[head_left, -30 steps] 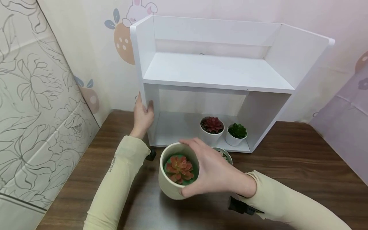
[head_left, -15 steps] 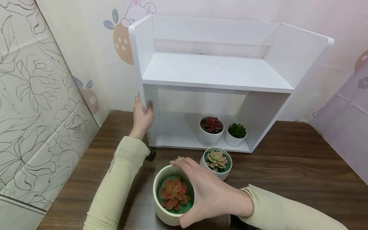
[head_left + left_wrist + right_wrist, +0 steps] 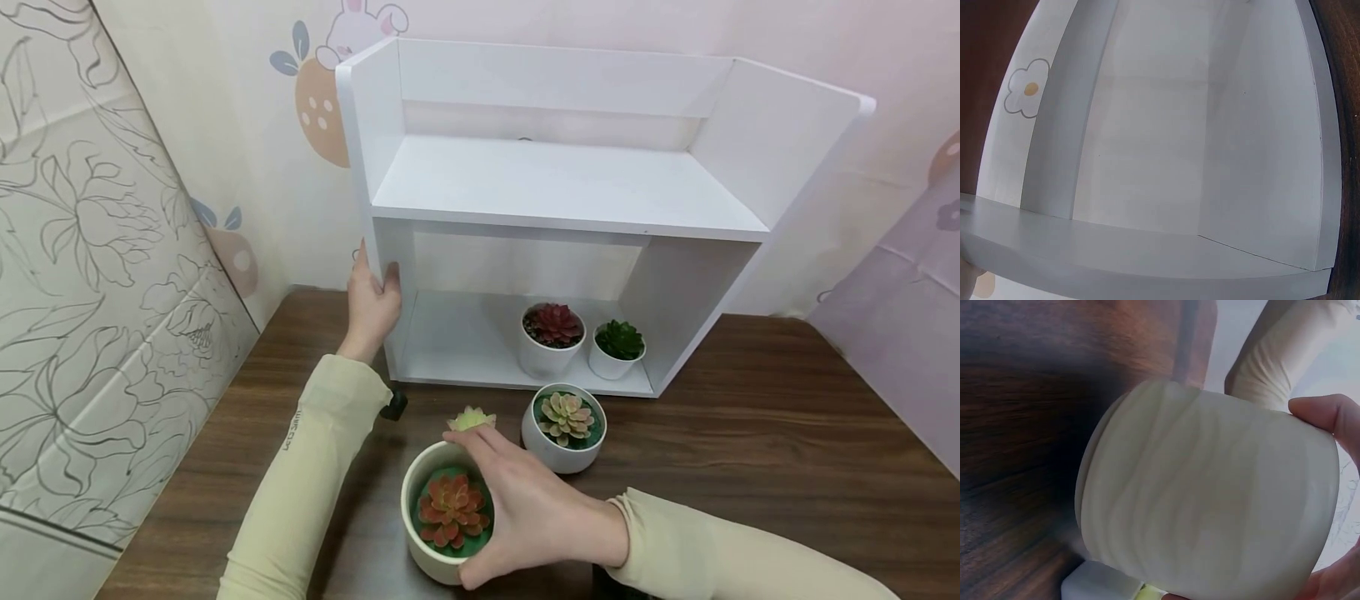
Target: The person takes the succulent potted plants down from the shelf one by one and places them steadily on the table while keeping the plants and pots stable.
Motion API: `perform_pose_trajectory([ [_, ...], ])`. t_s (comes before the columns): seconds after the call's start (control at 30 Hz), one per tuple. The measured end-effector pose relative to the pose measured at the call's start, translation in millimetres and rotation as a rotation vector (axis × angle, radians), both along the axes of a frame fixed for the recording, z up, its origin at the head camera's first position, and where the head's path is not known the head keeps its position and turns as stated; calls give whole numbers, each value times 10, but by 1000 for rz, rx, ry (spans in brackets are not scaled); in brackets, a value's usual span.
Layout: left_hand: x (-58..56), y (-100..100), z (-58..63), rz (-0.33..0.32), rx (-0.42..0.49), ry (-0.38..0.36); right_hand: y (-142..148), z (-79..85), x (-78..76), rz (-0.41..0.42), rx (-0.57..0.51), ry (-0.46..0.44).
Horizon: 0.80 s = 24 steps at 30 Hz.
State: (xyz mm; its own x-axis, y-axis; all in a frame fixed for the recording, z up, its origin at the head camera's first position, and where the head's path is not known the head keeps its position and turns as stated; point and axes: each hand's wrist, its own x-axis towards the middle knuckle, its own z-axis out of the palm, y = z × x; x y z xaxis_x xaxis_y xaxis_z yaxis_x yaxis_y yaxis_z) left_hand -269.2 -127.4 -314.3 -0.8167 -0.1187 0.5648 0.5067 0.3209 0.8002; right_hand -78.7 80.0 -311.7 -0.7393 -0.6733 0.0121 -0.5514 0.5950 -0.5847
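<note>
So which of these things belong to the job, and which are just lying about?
Seemingly part of the job:
potted orange succulent, in the right hand
white shelf, held by the left hand

Seemingly standing by, untouched:
potted red succulent
potted green succulent
potted pale succulent
yellowish succulent, partly hidden

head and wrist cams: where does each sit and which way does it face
Head: on the head, facing forward and down at the white shelf; left hand, right hand, sleeves show.
Left wrist: worn there, facing into the shelf; at most a sliver of hand.
Right wrist: worn there, facing the cream pot; right hand and a sleeve, partly.
Head and right wrist share the pot.
</note>
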Motion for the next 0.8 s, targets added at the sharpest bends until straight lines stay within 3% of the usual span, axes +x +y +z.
perform_pose_trajectory([
  [0.8, 18, 3, 12, 4, 1, -6, -28, -140, -184, -29, -2, 7],
])
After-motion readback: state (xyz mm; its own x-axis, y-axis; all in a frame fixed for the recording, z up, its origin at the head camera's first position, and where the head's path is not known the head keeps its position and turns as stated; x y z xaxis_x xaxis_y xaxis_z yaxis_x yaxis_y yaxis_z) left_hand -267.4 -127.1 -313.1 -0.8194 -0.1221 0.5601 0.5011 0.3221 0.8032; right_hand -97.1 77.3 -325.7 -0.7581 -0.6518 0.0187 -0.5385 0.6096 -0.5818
